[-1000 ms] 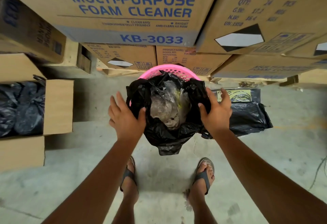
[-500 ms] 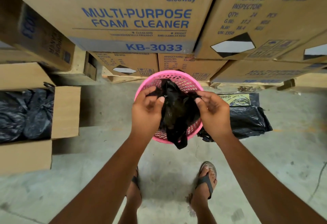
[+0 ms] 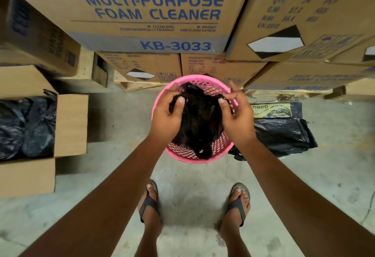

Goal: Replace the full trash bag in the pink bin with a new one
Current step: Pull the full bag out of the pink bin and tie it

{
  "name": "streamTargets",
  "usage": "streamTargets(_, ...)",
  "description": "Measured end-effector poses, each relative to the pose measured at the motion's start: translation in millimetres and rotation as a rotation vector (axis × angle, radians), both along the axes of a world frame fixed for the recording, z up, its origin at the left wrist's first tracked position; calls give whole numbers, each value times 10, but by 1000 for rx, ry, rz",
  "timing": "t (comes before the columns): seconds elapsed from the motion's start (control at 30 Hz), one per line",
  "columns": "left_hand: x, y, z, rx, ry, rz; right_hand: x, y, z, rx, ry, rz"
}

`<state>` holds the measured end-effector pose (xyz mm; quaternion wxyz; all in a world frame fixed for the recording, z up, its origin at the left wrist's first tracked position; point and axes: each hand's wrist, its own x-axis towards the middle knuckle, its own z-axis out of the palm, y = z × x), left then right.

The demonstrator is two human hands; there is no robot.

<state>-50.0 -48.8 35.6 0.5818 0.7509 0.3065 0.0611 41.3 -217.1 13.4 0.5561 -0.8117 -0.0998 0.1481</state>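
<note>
Two-handed grip [image 3: 166,114] on bag [image 3: 199,118] over bin [image 3: 178,155]

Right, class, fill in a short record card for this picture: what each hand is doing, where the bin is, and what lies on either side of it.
left hand: pinching the crumpled black plastic bag
right hand: pinching the same bag's other edge
bag position: held over the round pink plastic mesh bin
bin: on the concrete floor, before stacked cardboard cartons
person's left: open cardboard box of black bags
person's right: black bag pack on the floor
</note>
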Motion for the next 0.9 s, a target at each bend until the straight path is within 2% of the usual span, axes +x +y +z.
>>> streamTargets(0.13,216,-31,-55,-96,-49,159,87,140,-62,138,72,-38)
streamTargets(0.2,312,-40,-80,-211,1,208,114,189,-94,190,111,-78)
streamTargets(0.3,377,7,-194,-429,117,234,136,231,-184,143,97,-149)
streamTargets(0.33,373,29,-239,-421,164,221,133,249,-210,129,97,-163)
streamTargets(0.4,333,75,-278,-272,217,124,132,273,-257,119,132,-157)
streamTargets(0.5,244,151,-268,-41,113,-42,140,268,-319,70,172,-86)
streamTargets(0.7,214,200,-186,-64,-50,-17,143,231,-376,-15,74,-32)
streamTargets(0.8,222,159,-171,-88,-31,-13,178,242,-410,-48,70,-4)
streamTargets(0.9,215,179,-237,-179,80,-9,222,228,-449,-90,47,66)
